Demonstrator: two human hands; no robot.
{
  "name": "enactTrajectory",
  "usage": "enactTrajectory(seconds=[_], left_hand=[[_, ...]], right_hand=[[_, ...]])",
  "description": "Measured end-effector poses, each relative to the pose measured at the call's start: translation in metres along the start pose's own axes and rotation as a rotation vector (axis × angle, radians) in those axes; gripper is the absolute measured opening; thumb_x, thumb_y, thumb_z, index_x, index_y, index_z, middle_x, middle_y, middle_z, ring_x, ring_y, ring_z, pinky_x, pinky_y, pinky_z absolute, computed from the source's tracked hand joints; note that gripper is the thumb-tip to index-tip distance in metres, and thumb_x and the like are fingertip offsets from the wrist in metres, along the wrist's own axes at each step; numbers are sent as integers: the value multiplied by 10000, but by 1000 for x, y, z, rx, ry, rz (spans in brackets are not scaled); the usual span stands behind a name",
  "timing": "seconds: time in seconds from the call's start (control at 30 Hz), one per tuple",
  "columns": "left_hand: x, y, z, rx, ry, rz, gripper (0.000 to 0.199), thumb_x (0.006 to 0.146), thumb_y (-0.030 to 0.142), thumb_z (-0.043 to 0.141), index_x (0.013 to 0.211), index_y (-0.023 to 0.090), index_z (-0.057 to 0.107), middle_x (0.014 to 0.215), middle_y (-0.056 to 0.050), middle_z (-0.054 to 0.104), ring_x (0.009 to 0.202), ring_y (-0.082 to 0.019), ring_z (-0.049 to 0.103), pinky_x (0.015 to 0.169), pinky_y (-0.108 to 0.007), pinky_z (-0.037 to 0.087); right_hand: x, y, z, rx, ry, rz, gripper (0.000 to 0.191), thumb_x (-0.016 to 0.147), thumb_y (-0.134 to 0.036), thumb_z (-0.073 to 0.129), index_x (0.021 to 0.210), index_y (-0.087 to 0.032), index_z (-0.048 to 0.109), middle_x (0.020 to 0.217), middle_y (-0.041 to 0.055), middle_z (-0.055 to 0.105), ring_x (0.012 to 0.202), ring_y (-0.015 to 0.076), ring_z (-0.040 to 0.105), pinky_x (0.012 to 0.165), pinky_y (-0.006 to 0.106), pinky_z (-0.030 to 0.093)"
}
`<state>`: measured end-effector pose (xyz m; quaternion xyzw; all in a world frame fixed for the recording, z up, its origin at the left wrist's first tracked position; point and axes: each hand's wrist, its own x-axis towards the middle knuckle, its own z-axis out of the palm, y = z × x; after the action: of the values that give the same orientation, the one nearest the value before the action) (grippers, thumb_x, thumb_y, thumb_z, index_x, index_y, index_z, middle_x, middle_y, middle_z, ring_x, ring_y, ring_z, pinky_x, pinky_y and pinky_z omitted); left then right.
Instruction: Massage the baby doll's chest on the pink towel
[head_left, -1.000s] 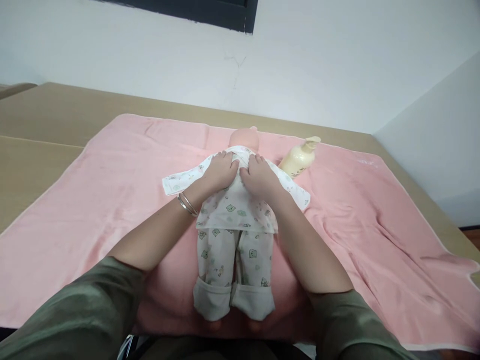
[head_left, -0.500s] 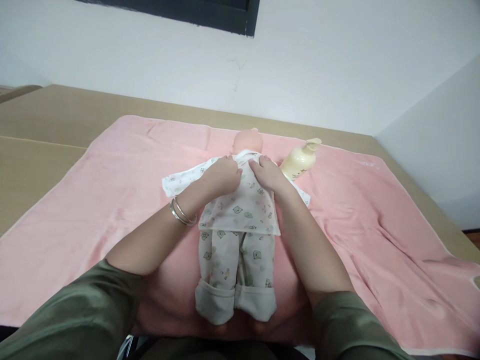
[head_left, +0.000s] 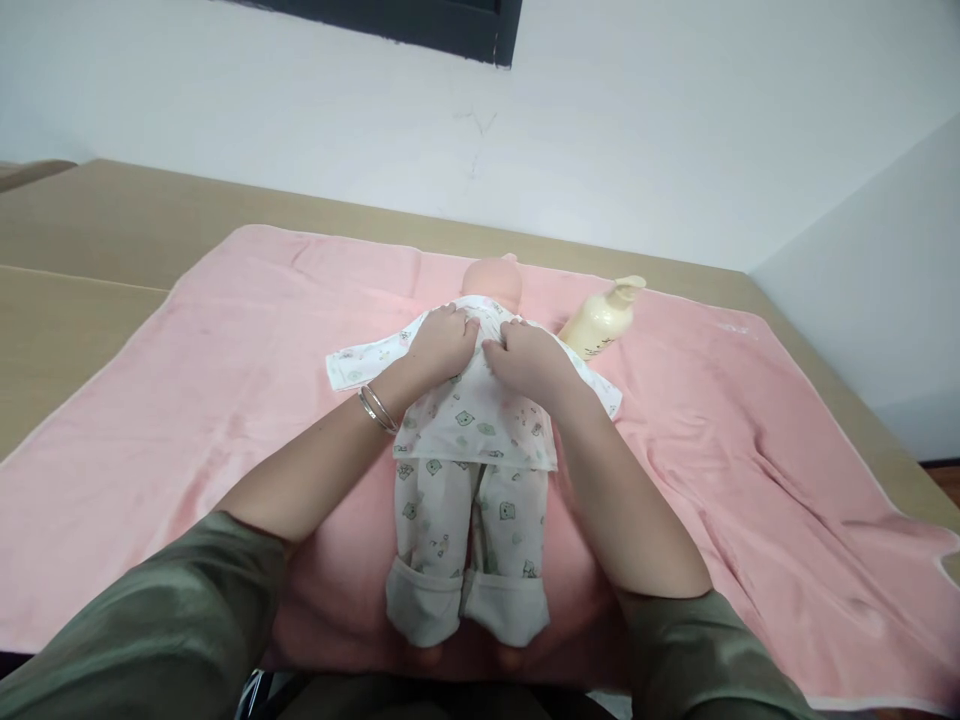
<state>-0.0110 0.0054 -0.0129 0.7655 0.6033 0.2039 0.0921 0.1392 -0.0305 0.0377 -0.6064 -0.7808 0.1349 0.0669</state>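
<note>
A baby doll [head_left: 491, 283] lies lengthwise before me, dressed in a white printed shirt [head_left: 480, 425] and matching trousers [head_left: 439, 510] with turned-up cuffs. Its sleeves spread out to both sides. On the left side of the shirt, just below the neck, my left hand [head_left: 444, 342] rests with thumb and fingers extended. My right hand [head_left: 531, 358] lies on the upper right of the shirt, thumb apart from the fingers. Both hands look laid on the fabric rather than closed around it. The feet barely show under the cuffs.
A pink blanket [head_left: 255, 330] covers much of the wooden table [head_left: 187, 200]. To the right of the doll, a cream pump bottle [head_left: 602, 318] lies slanted across the blanket, close to the right sleeve. Behind the table stands a white wall [head_left: 360, 120].
Both hands have gone from closed fingers at the shirt's neckline to flatter hands on its upper part. My right hand has shifted slightly down. Doll and bottle stay in place.
</note>
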Motion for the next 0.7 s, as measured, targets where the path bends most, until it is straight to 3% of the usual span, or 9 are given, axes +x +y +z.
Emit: enactTrajectory(seconds=[0.1,0.23,0.33,0.57,0.7], left_hand=[[-1,-1,5,37,43,24,430,1049,230,257,919,173,663,1017,-163,730,1020,-293,668,1008,-461,528],[-2,-2,7,91,53,67,439,1048,212,254,941,158,676,1029,-181,723,1047,-309,666,1012,-478,523],[-1,-2,8,100,45,66,431,1056,220,265,950,156,678,1027,-177,723,1054,-305,672,1013,-473,526],[-7,4,1,179,24,89,430,1048,209,278,1014,138,701,1072,-188,733,1086,-322,671,1021,-491,521],[-24,23,-4,246,-16,128,459,1010,181,338,1287,-31,637,1333,-320,662,1298,-404,608,1118,-535,462]], right_hand=[[12,8,9,91,57,-1,428,1061,-371,362,1189,-114,680,1323,216,687,1300,352,613,1102,472,507],[30,16,27,91,134,20,611,1070,-392,345,1472,36,513,1600,289,473,1545,395,393,1298,529,305],[35,19,33,110,138,31,672,1071,-418,344,1533,58,454,1648,284,416,1589,402,332,1330,534,242],[32,16,30,98,137,33,638,1070,-407,356,1496,46,501,1619,287,454,1558,402,380,1316,535,267],[32,22,22,122,145,-15,520,1054,-376,398,1364,-18,613,1469,260,606,1406,375,540,1243,508,383]])
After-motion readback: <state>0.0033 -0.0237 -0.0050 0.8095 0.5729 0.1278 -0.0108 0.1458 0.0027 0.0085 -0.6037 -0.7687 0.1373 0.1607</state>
